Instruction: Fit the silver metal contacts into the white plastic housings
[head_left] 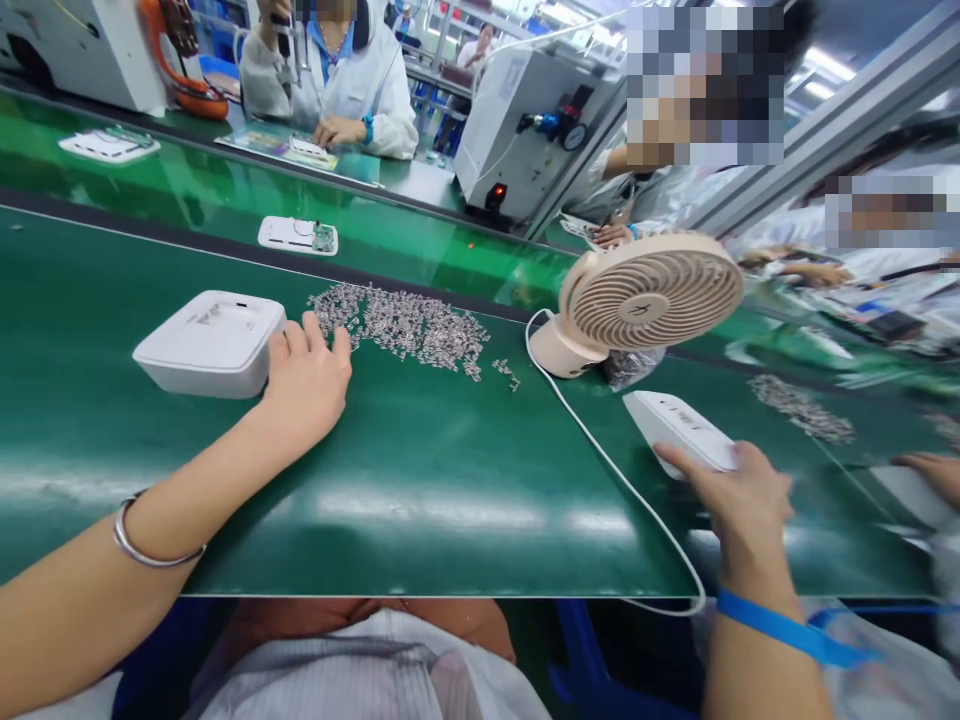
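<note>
My left hand (307, 385) rests at the left end of a heap of small, shiny metal-looking pieces (420, 325). Its fingers are bent but apart, with nothing visible between them. Right beside it, on the left, a white plastic box with rounded corners (206, 345) lies on the green surface. My right hand (742, 495) is closed on the near end of a white plastic case (686, 430), which is tilted, with small openings on its narrow face. The palm side of that hand is hidden.
A beige fan (649, 300) stands behind the case, its white cable (622, 480) running to the table's front edge. An open white shell with a circuit board (298, 236) lies on the far strip. Other people work opposite and at right, near another heap of pieces (802, 408).
</note>
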